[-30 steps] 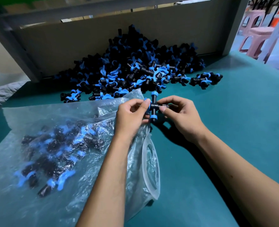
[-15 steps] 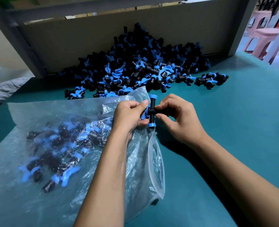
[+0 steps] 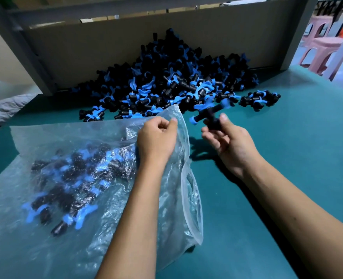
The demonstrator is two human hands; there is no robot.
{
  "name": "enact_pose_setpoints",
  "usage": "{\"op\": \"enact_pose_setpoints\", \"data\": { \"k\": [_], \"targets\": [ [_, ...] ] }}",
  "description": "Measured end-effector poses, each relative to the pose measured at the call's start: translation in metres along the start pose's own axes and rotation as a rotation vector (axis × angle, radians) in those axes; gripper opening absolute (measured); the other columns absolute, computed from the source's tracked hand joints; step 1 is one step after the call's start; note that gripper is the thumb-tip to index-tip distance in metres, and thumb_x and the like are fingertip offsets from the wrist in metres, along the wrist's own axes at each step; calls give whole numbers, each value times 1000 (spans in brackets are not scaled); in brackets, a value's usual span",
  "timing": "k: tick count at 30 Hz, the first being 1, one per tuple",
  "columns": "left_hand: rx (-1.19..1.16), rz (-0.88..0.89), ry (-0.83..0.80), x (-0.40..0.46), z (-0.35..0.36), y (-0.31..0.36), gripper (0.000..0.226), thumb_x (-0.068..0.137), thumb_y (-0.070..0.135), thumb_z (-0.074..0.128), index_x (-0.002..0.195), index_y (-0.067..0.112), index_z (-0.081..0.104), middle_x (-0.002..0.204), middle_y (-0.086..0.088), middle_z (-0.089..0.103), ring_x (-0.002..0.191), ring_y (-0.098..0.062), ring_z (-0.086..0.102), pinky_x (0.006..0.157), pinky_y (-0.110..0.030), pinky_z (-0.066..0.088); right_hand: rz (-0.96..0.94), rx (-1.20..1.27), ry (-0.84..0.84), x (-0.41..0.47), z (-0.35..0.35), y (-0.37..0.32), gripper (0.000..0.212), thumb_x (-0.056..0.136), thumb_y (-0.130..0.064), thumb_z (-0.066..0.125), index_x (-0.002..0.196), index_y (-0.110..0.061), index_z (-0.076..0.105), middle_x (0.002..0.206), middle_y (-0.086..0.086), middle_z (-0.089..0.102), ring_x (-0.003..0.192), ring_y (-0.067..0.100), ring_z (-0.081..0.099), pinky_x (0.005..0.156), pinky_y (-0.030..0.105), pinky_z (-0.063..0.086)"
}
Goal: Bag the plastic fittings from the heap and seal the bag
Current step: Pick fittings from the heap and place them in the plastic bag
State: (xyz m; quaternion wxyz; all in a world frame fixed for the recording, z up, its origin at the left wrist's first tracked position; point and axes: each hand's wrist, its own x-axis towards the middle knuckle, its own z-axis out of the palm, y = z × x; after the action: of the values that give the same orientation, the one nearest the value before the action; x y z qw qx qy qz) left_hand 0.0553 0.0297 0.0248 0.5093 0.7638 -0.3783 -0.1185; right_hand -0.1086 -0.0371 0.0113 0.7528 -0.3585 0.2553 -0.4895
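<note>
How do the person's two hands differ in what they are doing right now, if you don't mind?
The left hand pinches the clear bag at its open mouth; the right hand holds a black-and-blue fitting. The left rests on the bag; the right is beside it, above the table. Both are bare.

The two hands, joined on one fitting a second ago, are now apart. The left hand [image 3: 156, 137] lets go of it and pinches the bag [image 3: 178, 117] at its mouth edge. The right hand [image 3: 227, 141] alone carries the fitting [image 3: 209, 114], tilted, clear of the bag.
</note>
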Motion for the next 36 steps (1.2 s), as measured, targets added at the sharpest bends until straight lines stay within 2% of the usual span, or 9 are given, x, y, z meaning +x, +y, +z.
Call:
{"op": "enact_pose_setpoints", "data": {
  "k": [4, 7, 11, 19, 24, 26, 29, 32, 36],
  "targets": [
    [461, 27, -209, -3, -3, 16, 54, 69, 70, 78, 83, 25, 51, 84, 5, 60, 76, -18, 57, 57, -33, 34, 55, 175, 99, 3, -5, -7, 32, 104, -25, 53, 96, 5, 63, 74, 19, 72, 52, 10, 67, 48, 12, 52],
    [562, 14, -339, -4, -6, 21, 46, 67, 43, 90, 87, 21, 55, 91, 2, 60, 80, -19, 58, 60, -33, 41, 49, 139, 122, 4, -4, -5, 30, 102, -24, 56, 95, 4, 64, 76, 19, 73, 59, 12, 70, 53, 14, 55],
    [334, -3, -278, -4, -14, 22, 11, 73, 17, 78, 75, 19, 67, 75, 7, 67, 66, -10, 61, 53, -23, 39, 10, -18, 57, 3, -5, -3, 24, 94, -25, 68, 98, -1, 69, 83, 17, 74, 59, 11, 66, 56, 16, 54],
    [-126, 224, 85, 6, -45, 47, 14, 70, 26, 65, 61, 17, 60, 50, 8, 52, 49, -9, 42, 52, -24, 37, -221, -824, -386, -19, 20, 0, 31, 71, -16, 89, 99, -20, 77, 90, 6, 77, 75, 34, 68, 80, 43, 57],
    [-81, 381, 41, -3, -42, 64, 18, 75, 18, 69, 60, 16, 59, 48, 9, 48, 48, -5, 41, 52, -17, 35, -326, -939, -546, -32, 68, 23, 22, 78, -14, 65, 77, -36, 62, 70, -15, 62, 64, -4, 52, 64, 23, 48],
    [-106, 396, 53, -6, -36, 66, 18, 75, 16, 70, 62, 13, 59, 48, 9, 47, 50, -6, 41, 53, -18, 36, -278, -869, -513, -32, 70, 36, 26, 88, -6, 53, 90, -31, 50, 81, -22, 57, 71, -12, 51, 76, 15, 45],
    [-124, 388, 105, -8, -29, 62, 17, 76, 17, 70, 65, 10, 59, 50, 7, 49, 52, -9, 43, 54, -21, 39, -271, -927, -469, -25, 64, 41, 54, 92, 11, 54, 77, -38, 38, 66, -22, 47, 56, -16, 50, 58, 3, 39],
    [-98, 351, 142, -5, -21, 50, 17, 77, 20, 71, 69, 10, 59, 52, 6, 52, 56, -15, 50, 59, -28, 45, -380, -993, -276, -15, 57, 25, 29, 80, -12, 66, 58, -29, 59, 55, -15, 54, 50, -7, 46, 51, 13, 37],
    [-100, 342, 101, -8, -3, 31, 26, 83, 32, 79, 82, 17, 58, 58, 6, 49, 57, -15, 49, 63, -32, 45, -474, -1134, 220, 24, 14, -6, 14, 85, -11, 66, 92, -18, 76, 83, -3, 75, 72, 15, 72, 73, 33, 58]
  ]
}}
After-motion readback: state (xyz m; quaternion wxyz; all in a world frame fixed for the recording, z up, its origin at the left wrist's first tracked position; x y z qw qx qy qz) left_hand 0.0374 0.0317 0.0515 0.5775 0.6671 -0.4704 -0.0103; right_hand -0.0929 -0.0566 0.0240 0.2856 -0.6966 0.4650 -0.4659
